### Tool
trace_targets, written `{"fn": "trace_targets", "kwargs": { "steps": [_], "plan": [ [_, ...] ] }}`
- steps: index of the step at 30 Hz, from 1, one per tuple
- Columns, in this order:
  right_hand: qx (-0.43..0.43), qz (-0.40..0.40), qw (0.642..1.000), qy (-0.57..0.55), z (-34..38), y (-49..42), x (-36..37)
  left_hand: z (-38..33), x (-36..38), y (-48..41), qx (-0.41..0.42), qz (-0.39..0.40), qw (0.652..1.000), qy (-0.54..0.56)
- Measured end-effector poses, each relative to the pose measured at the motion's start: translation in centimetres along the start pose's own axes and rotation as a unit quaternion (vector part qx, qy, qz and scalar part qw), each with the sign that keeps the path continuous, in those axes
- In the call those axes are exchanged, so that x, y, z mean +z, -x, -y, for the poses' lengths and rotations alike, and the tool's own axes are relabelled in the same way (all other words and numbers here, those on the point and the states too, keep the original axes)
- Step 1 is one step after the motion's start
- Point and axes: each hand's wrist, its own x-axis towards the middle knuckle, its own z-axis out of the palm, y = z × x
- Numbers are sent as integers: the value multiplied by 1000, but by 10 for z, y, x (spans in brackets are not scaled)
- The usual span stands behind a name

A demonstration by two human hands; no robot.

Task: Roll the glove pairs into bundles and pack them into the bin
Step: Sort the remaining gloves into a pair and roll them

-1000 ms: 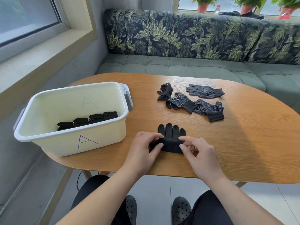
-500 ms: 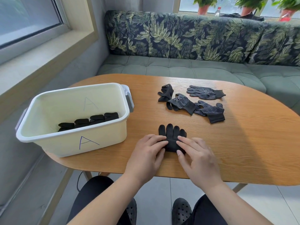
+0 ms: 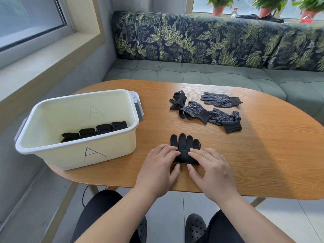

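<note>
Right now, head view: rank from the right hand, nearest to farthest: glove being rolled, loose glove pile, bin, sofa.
1. Glove being rolled: under the fingertips of the right hand, and of the left hand too.
2. Loose glove pile: on the table, ahead of the hand.
3. Bin: on the table's left part, across the left hand.
4. Sofa: beyond the table's far edge.

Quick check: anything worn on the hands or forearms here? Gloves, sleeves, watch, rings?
Nothing visible. The left hand and right hand are bare, no rings seen on the fingers. Both forearms are uncovered to the frame's bottom edge: no sleeves, watch or bands.
</note>
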Motion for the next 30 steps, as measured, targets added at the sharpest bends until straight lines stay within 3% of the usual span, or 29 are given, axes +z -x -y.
{"fn": "trace_targets", "kwargs": {
  "steps": [8,18,26,30],
  "plan": [
    [16,-7,999,-51,-2,0,-4,1,-6,-1,-27,-4,998,48],
    [124,4,970,-210,-2,-5,-18,2,-20,0,-126,13,972,200],
    [130,-19,974,-184,-8,-9,-8,3,-14,-3,-90,-33,989,113],
    [135,-26,975,-176,-8,-10,-6,-4,-15,3,-1,-36,998,44]
  ]
}}
